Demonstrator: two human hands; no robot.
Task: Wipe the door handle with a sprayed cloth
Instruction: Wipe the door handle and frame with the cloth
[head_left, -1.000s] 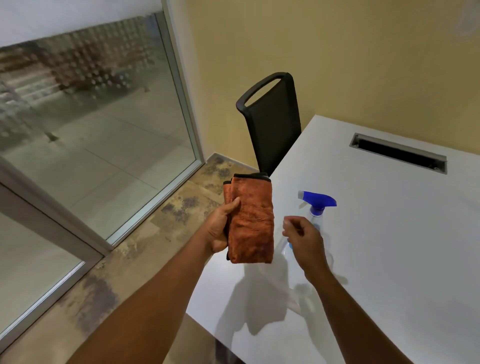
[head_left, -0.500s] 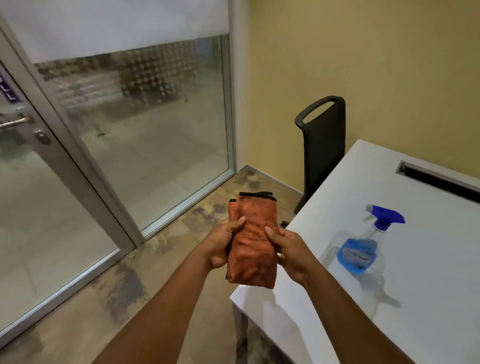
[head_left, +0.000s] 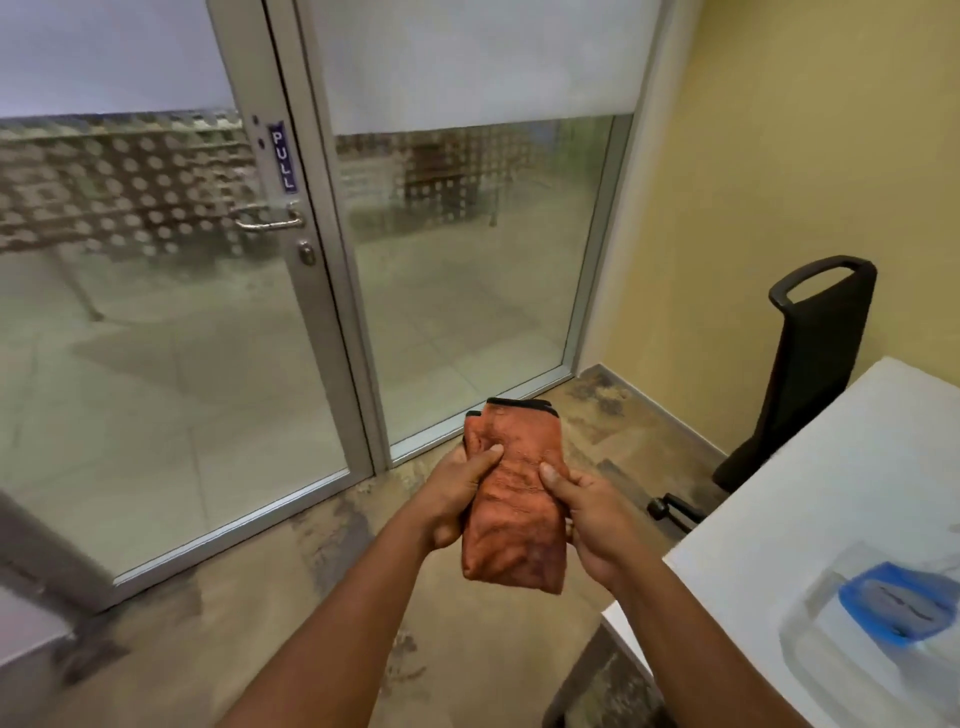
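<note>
Item one: orange cloth (head_left: 511, 499), folded into a thick upright pad with a dark trim along its top edge, held at the lower centre of the frame above the mottled floor (head_left: 332, 597).

Item two: my left hand (head_left: 457, 493), gripping the cloth's left edge, thumb curled over its front face, fingers behind it and out of sight.

Item three: my right hand (head_left: 589, 514), gripping the cloth's right edge, thumb pressed on the front, fingers wrapped round the back.

Item four: door handle (head_left: 270, 223), a metal lever in the upper left of the frame, mounted on the grey frame of the glass door (head_left: 156, 364); well apart from the cloth and touched by neither hand. A round lock (head_left: 307, 253) sits just below it, and a blue PULL sign (head_left: 283, 156) above it.

Item five: spray bottle (head_left: 883, 618), clear with a blue label, blurred, at the lower right of the frame on the white table (head_left: 831, 467); its top is cut off by the frame edge.

Item six: black chair (head_left: 810, 364), right of frame, between the table and the yellow wall (head_left: 779, 156).

Item seven: white roller blind (head_left: 467, 57), lowered over the upper part of the glass panel beside the door.
</note>
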